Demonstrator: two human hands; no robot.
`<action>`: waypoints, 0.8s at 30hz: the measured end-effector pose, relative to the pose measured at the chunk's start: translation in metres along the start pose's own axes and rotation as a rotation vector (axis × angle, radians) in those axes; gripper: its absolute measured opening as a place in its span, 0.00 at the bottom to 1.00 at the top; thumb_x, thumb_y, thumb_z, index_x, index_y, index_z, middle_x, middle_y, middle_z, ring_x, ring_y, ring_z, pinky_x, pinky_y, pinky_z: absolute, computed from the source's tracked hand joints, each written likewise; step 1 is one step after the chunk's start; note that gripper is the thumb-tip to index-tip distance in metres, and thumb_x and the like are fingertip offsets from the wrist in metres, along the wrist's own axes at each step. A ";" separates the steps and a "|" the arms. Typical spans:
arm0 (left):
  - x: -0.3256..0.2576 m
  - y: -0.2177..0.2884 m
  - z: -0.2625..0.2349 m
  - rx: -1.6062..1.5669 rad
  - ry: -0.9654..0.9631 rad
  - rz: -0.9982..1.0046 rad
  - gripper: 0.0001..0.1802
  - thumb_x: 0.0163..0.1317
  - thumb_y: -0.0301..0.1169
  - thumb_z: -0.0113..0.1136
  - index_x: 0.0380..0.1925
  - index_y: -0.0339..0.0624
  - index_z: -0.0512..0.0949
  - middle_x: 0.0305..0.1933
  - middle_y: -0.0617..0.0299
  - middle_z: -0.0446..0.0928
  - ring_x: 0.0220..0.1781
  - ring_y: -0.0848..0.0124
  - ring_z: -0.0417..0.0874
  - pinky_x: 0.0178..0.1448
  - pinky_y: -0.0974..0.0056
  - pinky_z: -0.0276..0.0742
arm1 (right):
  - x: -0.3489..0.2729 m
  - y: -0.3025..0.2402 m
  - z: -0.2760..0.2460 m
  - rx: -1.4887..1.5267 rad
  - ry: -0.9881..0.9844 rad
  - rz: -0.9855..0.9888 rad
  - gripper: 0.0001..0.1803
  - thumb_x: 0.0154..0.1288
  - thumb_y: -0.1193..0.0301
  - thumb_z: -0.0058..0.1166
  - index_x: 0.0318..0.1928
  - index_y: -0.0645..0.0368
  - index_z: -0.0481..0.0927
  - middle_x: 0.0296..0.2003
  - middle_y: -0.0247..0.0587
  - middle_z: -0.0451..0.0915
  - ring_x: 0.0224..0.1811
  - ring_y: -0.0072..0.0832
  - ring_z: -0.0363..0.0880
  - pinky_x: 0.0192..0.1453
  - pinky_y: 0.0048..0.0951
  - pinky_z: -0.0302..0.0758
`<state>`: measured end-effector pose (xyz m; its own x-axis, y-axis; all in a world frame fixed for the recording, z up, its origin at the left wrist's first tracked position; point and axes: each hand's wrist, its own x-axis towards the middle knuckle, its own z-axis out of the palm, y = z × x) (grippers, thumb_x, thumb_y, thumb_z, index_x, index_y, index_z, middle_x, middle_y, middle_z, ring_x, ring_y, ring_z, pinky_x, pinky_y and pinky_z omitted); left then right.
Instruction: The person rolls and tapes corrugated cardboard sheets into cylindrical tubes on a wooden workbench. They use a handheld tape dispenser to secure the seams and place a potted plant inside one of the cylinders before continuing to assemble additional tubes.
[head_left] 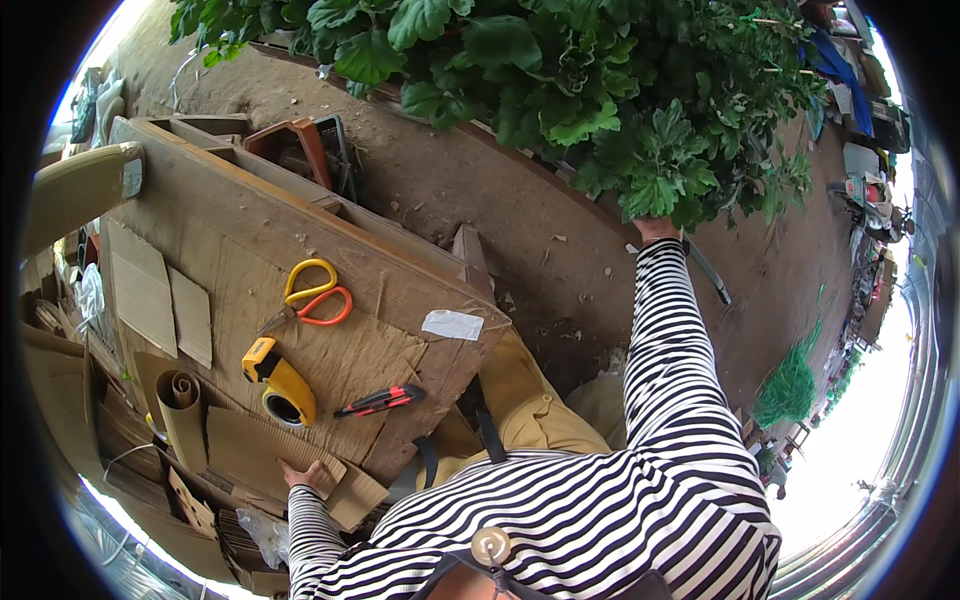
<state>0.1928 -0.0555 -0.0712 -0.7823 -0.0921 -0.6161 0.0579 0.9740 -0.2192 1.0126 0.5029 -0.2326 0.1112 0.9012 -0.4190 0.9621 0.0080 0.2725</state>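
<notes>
At the near left, my left hand (308, 478) is closed on a sheet of corrugated cardboard (245, 445) by the wooden table's near edge; part of the grip is hidden. My right arm reaches far forward. At its end my right hand (657, 229) goes under the leaves of a large bunch of green leafy plants (560, 90), so its fingers are hidden. On the wooden table (390, 300) lie scissors (315, 293) with yellow and orange handles, a yellow tape dispenser (280, 383) and a red-and-black utility knife (380, 400).
Flat cardboard pieces (142, 285) lie on the table's left. A cardboard roll (182, 405) and stacked cardboard crowd the near left. A white paper piece (453, 324) is at the table's right corner. An orange crate (300, 145) stands behind it. Green netting (787, 385) lies on the earth floor.
</notes>
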 end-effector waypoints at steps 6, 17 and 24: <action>-0.011 0.008 -0.004 -0.026 -0.018 -0.033 0.74 0.44 0.31 0.87 0.84 0.58 0.44 0.80 0.46 0.59 0.72 0.52 0.72 0.68 0.49 0.80 | -0.008 -0.022 -0.067 0.185 -0.130 0.142 0.38 0.67 0.41 0.57 0.70 0.48 0.74 0.71 0.39 0.74 0.73 0.41 0.70 0.75 0.52 0.66; 0.022 -0.005 -0.011 0.070 -0.043 0.049 0.74 0.44 0.37 0.88 0.84 0.46 0.44 0.82 0.42 0.57 0.80 0.50 0.64 0.82 0.53 0.63 | -0.017 -0.011 -0.013 1.311 0.353 0.024 0.36 0.68 0.43 0.55 0.66 0.55 0.78 0.63 0.40 0.82 0.67 0.39 0.77 0.74 0.45 0.68; 0.026 -0.013 -0.002 0.167 -0.020 0.101 0.75 0.43 0.44 0.87 0.83 0.45 0.43 0.83 0.39 0.54 0.83 0.48 0.59 0.85 0.53 0.58 | -0.098 -0.021 -0.109 2.850 0.193 0.656 0.42 0.65 0.41 0.55 0.75 0.46 0.66 0.77 0.47 0.61 0.79 0.55 0.57 0.77 0.74 0.53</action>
<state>0.1702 -0.0703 -0.0829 -0.7551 -0.0012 -0.6556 0.2392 0.9306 -0.2772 0.9543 0.4613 -0.1029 0.3701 0.6250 -0.6873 -0.8657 -0.0364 -0.4992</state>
